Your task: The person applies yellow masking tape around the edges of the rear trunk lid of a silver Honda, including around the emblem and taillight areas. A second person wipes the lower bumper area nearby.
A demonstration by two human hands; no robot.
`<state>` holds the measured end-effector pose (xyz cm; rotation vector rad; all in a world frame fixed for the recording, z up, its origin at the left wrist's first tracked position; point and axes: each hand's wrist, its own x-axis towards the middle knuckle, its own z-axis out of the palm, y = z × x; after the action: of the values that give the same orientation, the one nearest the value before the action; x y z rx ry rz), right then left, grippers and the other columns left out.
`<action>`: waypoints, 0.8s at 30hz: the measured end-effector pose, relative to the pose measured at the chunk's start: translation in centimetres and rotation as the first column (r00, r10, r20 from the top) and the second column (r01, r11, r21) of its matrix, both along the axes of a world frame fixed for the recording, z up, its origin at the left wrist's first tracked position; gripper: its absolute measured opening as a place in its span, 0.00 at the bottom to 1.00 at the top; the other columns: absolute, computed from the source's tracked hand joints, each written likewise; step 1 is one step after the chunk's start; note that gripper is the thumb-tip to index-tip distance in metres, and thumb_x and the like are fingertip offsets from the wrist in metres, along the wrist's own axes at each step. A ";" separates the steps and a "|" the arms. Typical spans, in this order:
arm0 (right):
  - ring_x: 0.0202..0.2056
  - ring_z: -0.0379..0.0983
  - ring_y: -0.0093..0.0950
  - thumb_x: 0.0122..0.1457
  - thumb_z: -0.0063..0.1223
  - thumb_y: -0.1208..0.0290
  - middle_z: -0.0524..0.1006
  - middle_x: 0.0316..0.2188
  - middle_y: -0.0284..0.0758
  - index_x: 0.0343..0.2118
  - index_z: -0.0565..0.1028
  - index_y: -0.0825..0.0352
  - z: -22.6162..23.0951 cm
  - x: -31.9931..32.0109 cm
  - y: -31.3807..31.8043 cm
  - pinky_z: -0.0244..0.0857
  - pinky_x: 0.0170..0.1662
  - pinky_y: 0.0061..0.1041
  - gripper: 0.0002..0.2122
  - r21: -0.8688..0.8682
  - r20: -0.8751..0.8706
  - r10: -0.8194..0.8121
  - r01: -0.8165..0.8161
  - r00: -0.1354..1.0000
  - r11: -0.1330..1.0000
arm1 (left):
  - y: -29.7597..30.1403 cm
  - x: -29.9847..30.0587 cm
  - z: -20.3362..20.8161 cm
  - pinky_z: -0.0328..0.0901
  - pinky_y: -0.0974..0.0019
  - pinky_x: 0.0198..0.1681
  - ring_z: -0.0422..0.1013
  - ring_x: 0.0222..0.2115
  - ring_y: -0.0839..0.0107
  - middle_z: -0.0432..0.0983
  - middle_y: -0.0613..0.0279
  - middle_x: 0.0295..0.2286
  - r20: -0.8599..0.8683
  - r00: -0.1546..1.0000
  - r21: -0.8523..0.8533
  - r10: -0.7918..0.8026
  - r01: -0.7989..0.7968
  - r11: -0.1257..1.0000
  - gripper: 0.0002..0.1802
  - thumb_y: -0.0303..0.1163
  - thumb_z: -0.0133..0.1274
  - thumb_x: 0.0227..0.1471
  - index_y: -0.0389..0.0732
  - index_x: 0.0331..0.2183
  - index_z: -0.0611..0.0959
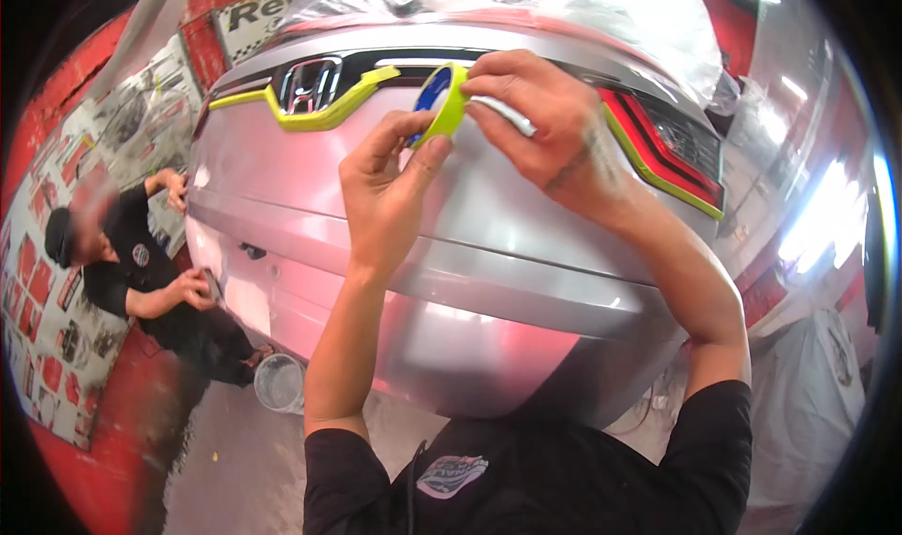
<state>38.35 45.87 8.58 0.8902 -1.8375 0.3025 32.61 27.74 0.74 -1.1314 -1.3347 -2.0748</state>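
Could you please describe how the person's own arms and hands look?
Both hands, left hand and right hand, are bare, without gloves. The black sleeves are short, leaving the forearms uncovered. Near the right wrist there are dark markings, too blurred to make out.

A scuffed red wall [70,51] with a checker-edged sign [246,28] rises near a pale, picture-covered board [52,324] at left, while translucent sheeting [756,150], a white glare [832,217] and a grey cover [799,385] fill the right, above a pale grey floor [221,450].
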 end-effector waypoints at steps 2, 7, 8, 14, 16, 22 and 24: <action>0.41 0.80 0.40 0.55 0.63 0.78 0.80 0.41 0.43 0.40 0.80 0.70 -0.4 0.5 0.5 0.76 0.44 0.33 0.10 0.048 -0.072 -0.079 0.083 0.994 0.995 | 0.8 -0.2 -0.5 0.66 0.67 0.50 0.73 0.42 0.73 0.79 0.61 0.38 -0.011 0.999 -0.038 0.039 -0.039 0.998 0.12 0.19 0.62 0.54 0.31 0.42 0.85; 0.33 0.77 0.39 0.47 0.56 0.76 0.77 0.31 0.41 0.25 0.72 0.66 -2.9 -1.1 1.2 0.74 0.33 0.35 0.04 0.030 -0.153 -0.085 0.091 0.985 0.995 | 0.7 0.9 -0.5 0.68 0.65 0.52 0.75 0.45 0.67 0.81 0.56 0.42 -0.214 0.895 -0.233 0.391 -0.435 0.870 0.12 0.16 0.60 0.55 0.30 0.43 0.85; 0.32 0.77 0.39 0.47 0.56 0.75 0.75 0.29 0.41 0.23 0.71 0.67 -2.9 -1.2 0.4 0.73 0.31 0.35 0.05 -0.014 -0.175 -0.028 0.026 0.984 1.000 | -0.2 1.3 -0.3 0.68 0.65 0.51 0.74 0.44 0.67 0.81 0.57 0.42 -0.224 0.891 -0.223 0.396 -0.442 0.869 0.12 0.17 0.59 0.56 0.30 0.44 0.84; 0.27 0.76 0.39 0.47 0.59 0.73 0.73 0.24 0.39 0.20 0.73 0.67 -3.0 -0.8 1.2 0.72 0.28 0.36 0.06 -0.062 -0.167 -0.083 0.073 0.983 0.995 | 1.0 0.8 -0.2 0.65 0.67 0.48 0.70 0.41 0.72 0.79 0.61 0.42 -0.352 0.848 -0.244 0.396 -0.492 0.836 0.12 0.23 0.59 0.60 0.28 0.45 0.84; 0.29 0.78 0.42 0.48 0.59 0.72 0.76 0.26 0.42 0.20 0.76 0.68 -3.3 -0.4 1.3 0.72 0.30 0.39 0.06 -0.054 -0.112 -0.117 0.111 0.987 0.992 | 1.2 1.4 -0.2 0.65 0.67 0.48 0.71 0.41 0.72 0.79 0.61 0.42 -0.364 0.842 -0.263 0.399 -0.503 0.823 0.12 0.24 0.59 0.60 0.28 0.45 0.84; 0.31 0.76 0.40 0.50 0.59 0.74 0.74 0.29 0.40 0.24 0.73 0.69 -3.0 -0.5 0.9 0.72 0.31 0.36 0.06 -0.115 -0.084 -0.042 0.032 0.996 0.993 | 0.6 1.3 0.2 0.65 0.67 0.48 0.71 0.40 0.73 0.79 0.62 0.40 -0.314 0.846 -0.279 0.431 -0.516 0.810 0.11 0.25 0.59 0.61 0.29 0.44 0.84; 0.31 0.76 0.39 0.51 0.59 0.74 0.74 0.30 0.40 0.24 0.74 0.69 -2.9 -0.9 0.9 0.71 0.31 0.36 0.06 -0.104 -0.083 -0.048 0.039 0.995 0.994 | 0.6 1.2 0.6 0.65 0.67 0.47 0.71 0.40 0.72 0.79 0.61 0.40 -0.310 0.849 -0.269 0.427 -0.509 0.818 0.10 0.24 0.58 0.61 0.29 0.44 0.83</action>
<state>37.40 46.73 5.71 0.7797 -1.7444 0.3240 33.85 28.32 1.31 -1.0040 -1.6904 -1.3399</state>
